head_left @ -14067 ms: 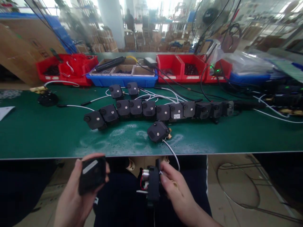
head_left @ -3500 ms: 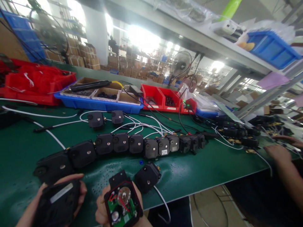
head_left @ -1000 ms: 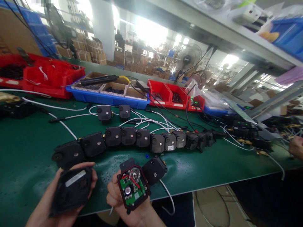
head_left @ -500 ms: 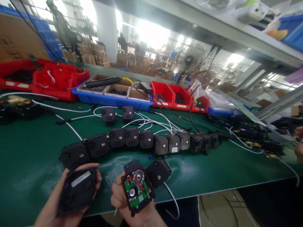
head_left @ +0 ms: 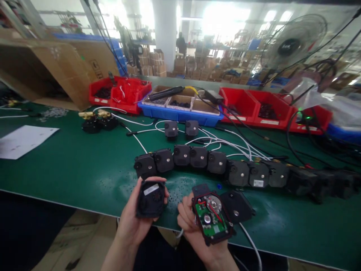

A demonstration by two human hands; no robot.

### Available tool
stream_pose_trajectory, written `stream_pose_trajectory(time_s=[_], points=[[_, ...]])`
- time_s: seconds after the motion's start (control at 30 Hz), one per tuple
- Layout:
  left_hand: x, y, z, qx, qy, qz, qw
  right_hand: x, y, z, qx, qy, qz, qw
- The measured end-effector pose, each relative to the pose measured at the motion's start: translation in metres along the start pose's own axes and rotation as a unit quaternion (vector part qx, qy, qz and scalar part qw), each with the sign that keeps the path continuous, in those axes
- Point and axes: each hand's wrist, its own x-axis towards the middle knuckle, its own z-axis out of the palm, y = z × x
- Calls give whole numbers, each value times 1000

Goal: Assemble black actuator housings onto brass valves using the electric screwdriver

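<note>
My left hand point(head_left: 134, 220) is closed around a black housing cover point(head_left: 151, 199), whose recessed side with a white label strip faces me. In my right hand point(head_left: 194, 229) is an open black housing with a green circuit board point(head_left: 213, 220), tilted toward me. Red wires, a round metal part and a silver disc show on the board. Right behind that housing lies a closed black unit point(head_left: 238, 209) on the bench, with a white cable leading off its near side. Both held pieces are over the bench's front edge, apart from each other.
A curved row of black units point(head_left: 199, 156) crosses the green bench point(head_left: 93, 169). Behind them lie white cables, a blue divided tray point(head_left: 180, 114) with a black pen-shaped tool point(head_left: 166, 92), and red bins point(head_left: 239, 105). Paper point(head_left: 26, 141) and a cardboard box point(head_left: 64, 67) are at left.
My view has swung left and levelled, so the scene sits farther right. The cover in my left hand has turned more upright; both hands keep hold of their pieces.
</note>
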Motion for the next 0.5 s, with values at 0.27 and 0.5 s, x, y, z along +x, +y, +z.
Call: stream_pose_trajectory(time_s=[0.27,0.5], points=[[0,0,-1,-3,-6,-6,1000,-1,-4,16,-21,2,13,1000],[1,0,-1,-13,-15,-9,1000,-5,-5,17,-9,-1,22,1000]])
